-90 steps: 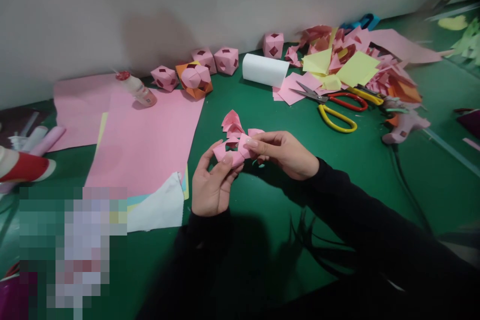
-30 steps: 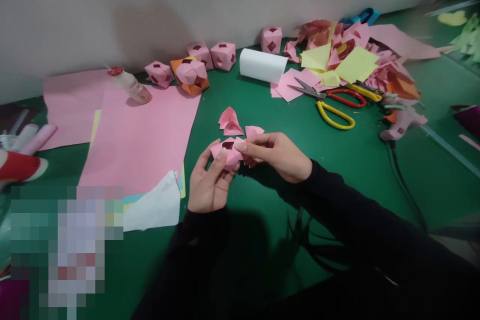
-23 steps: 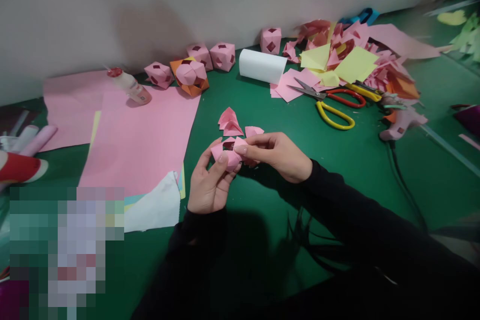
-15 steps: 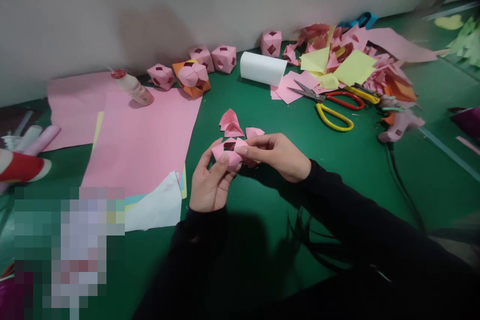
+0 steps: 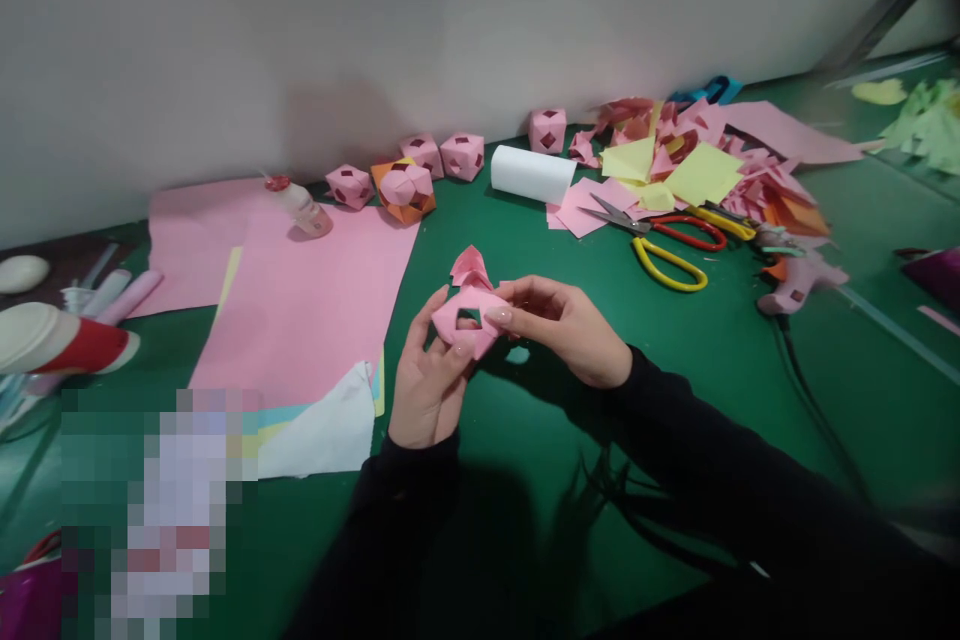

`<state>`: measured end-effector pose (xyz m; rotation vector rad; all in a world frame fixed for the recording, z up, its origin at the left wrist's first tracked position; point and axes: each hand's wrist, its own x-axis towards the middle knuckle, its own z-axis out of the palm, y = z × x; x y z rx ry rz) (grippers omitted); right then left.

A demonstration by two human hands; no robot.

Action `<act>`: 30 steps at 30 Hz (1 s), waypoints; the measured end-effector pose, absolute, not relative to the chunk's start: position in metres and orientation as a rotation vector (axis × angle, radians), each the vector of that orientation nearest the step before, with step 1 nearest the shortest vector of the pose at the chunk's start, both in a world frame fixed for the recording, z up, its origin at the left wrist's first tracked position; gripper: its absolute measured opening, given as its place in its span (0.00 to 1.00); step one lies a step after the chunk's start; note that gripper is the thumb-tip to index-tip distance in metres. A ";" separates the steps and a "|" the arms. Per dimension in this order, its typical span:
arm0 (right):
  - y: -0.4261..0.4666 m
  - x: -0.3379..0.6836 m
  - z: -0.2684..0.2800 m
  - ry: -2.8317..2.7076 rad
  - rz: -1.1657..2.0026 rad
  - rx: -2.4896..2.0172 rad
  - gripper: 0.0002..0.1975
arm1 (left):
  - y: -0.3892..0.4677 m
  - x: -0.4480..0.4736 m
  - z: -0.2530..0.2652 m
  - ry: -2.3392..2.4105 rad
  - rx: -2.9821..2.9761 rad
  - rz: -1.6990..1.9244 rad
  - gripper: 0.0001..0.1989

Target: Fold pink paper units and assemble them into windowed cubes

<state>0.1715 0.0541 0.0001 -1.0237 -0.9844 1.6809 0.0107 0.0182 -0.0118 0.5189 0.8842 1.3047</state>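
Note:
Between my two hands is a pink folded-paper piece [image 5: 448,315] with a square hole in its face, held a little above the green table. My left hand [image 5: 427,380] grips its left and lower side, thumb on the front edge. On the right side, my right hand [image 5: 562,325] pinches the piece between thumb and fingers; its other fingertips are partly hidden behind the paper. Just beyond the held piece lies a folded pink paper unit [image 5: 469,266] on the table. A second small pink bit is mostly covered by my right hand.
Scissors [image 5: 634,225] lie right of centre by a white roll [image 5: 532,174]. Several pink paper polyhedra [image 5: 463,156] stand along the wall, near a paper scrap pile [image 5: 697,135]. At left are pink sheets [image 5: 322,300], a drink bottle [image 5: 304,210] and a cup [image 5: 67,340]. A pink glue gun [image 5: 802,280] with cord sits right.
The folded piece has been turned in my hands, so its square hole now faces me more fully. The whole view has shifted, with the scene appearing lower and the left side further right.

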 end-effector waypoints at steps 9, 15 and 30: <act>0.056 0.175 0.003 -0.857 1.735 -0.927 0.14 | 0.025 0.005 -0.013 0.891 0.351 1.318 0.18; 0.057 0.177 0.001 -0.519 1.997 -0.840 0.13 | 0.027 -0.002 -0.017 0.866 0.370 1.358 0.09; 0.056 0.175 -0.001 -0.688 1.857 -0.783 0.12 | 0.023 -0.004 -0.011 0.799 0.373 1.286 0.08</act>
